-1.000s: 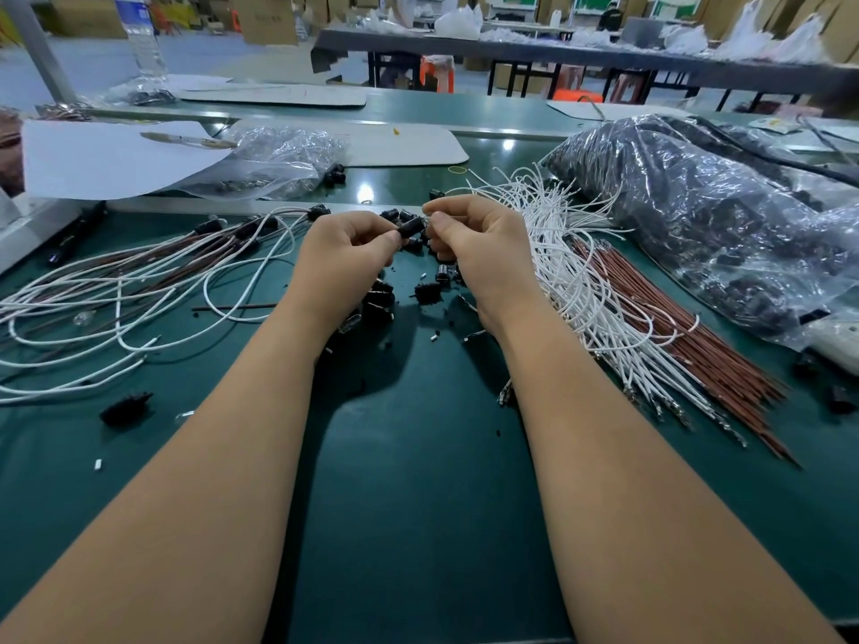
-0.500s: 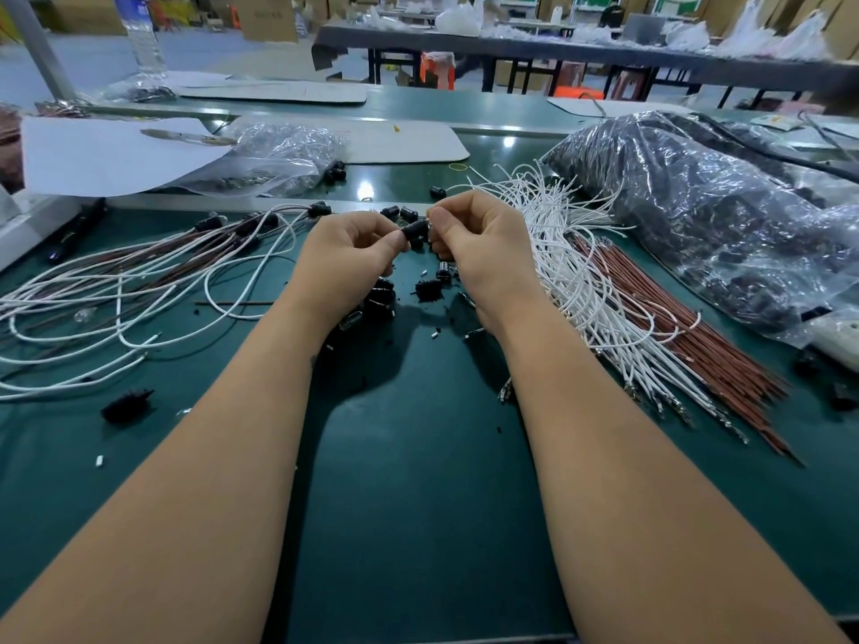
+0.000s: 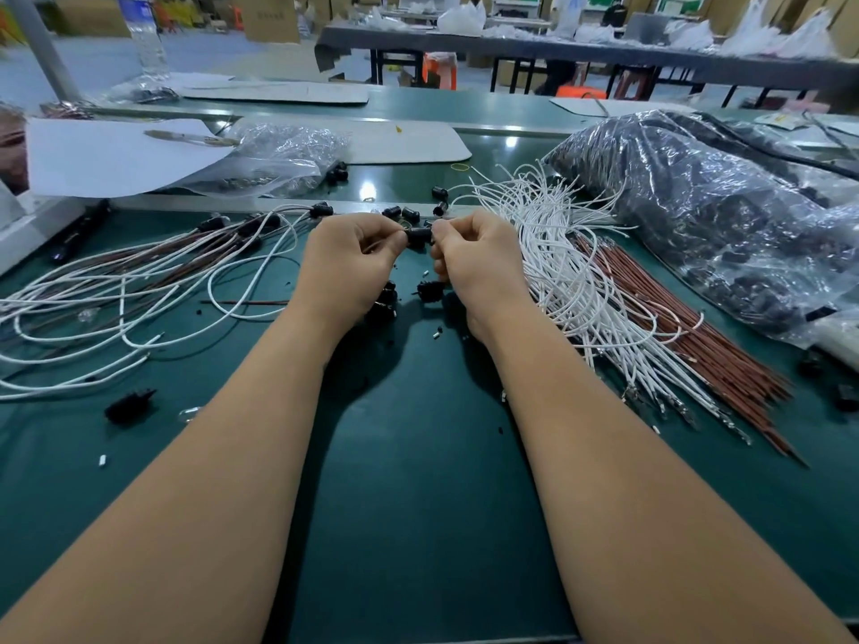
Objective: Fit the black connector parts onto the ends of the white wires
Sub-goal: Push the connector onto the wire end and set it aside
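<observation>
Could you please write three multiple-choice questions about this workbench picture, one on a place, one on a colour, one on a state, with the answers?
1. Where does the loose bundle of bare white wires lie?
A. beside the right hand
B. under the white paper sheet
C. inside the clear plastic bag

2. What colour are the thin straight wires next to that bundle?
A. blue
B. reddish brown
C. yellow

3. How is the small black cylindrical connector part held?
A. it lies untouched on the green table
B. only the left hand holds it
C. both hands pinch it between them

Answers: 1 A, the bundle fans out just beside the right hand. 2 B, their insulation is reddish brown. 3 C, fingertips of the left hand and the right hand meet on it.
</observation>
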